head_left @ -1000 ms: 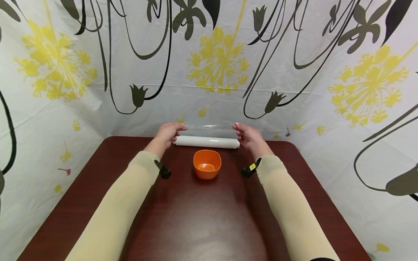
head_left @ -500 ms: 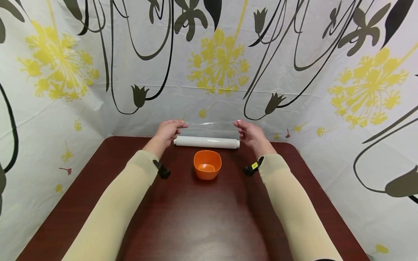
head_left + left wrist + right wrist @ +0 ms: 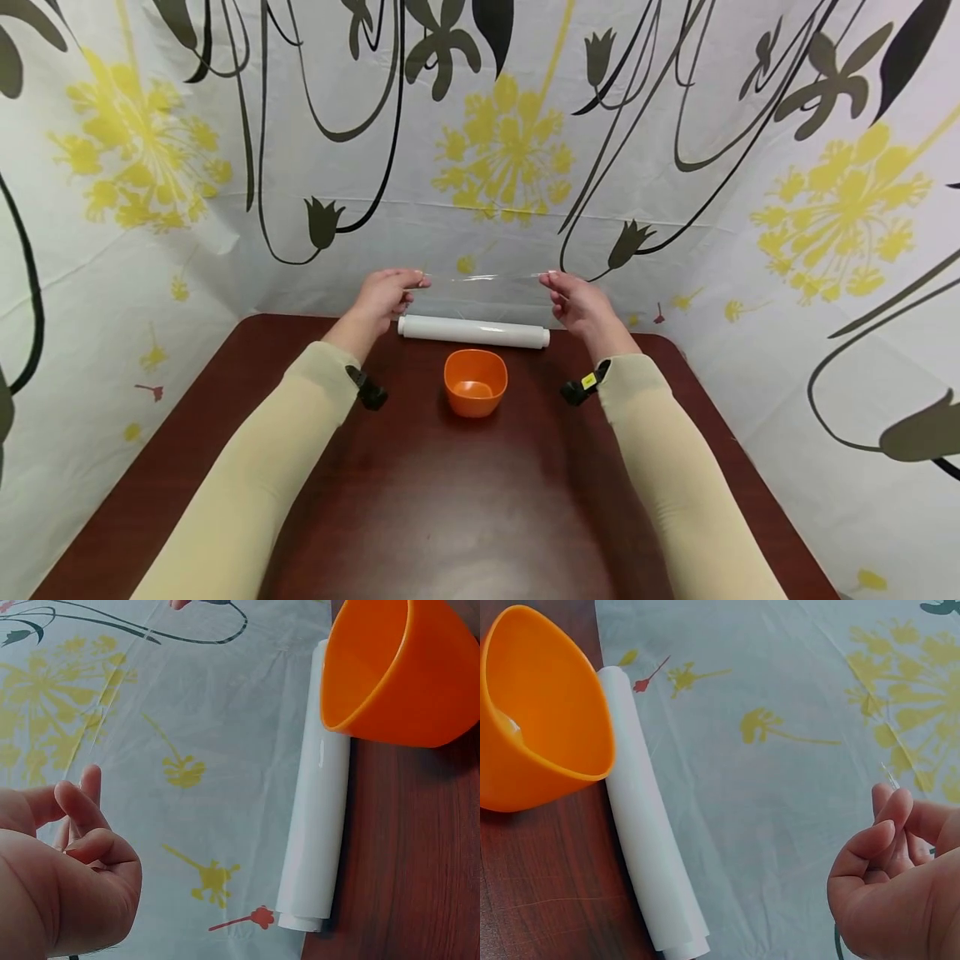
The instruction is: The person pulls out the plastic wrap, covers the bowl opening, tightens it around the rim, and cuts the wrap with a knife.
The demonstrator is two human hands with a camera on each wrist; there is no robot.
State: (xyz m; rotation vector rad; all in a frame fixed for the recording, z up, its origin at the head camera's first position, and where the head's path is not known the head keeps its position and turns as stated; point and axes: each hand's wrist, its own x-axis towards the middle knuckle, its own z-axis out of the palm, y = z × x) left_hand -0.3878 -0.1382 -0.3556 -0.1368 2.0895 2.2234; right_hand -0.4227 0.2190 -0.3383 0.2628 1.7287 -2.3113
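Note:
Clear plastic wrap (image 3: pixel 480 277) stretches between both raised hands in the head view, its top edge catching the light. The left hand (image 3: pixel 384 296) pinches one end between thumb and fingers; the right hand (image 3: pixel 579 304) pinches the other. Below the sheet, a white roll of wrap (image 3: pixel 474 331) lies across the far end of the table. An orange bowl (image 3: pixel 476 383) stands upright just in front of the roll. In the left wrist view, the curled left fingers (image 3: pixel 90 817) hold the film's edge. The right wrist view has a glinting corner of film at the right fingertips (image 3: pixel 901 804).
The dark red-brown table (image 3: pixel 450 500) ends close behind the roll. A white hanging sheet (image 3: pixel 375 242) with yellow and grey flower prints surrounds the table at the back and sides. Each wrist carries a small black camera.
Both hands have risen slightly, lifting the wrap's edge higher above the roll. The right hand has also shifted a little to the right. The bowl stays on the table.

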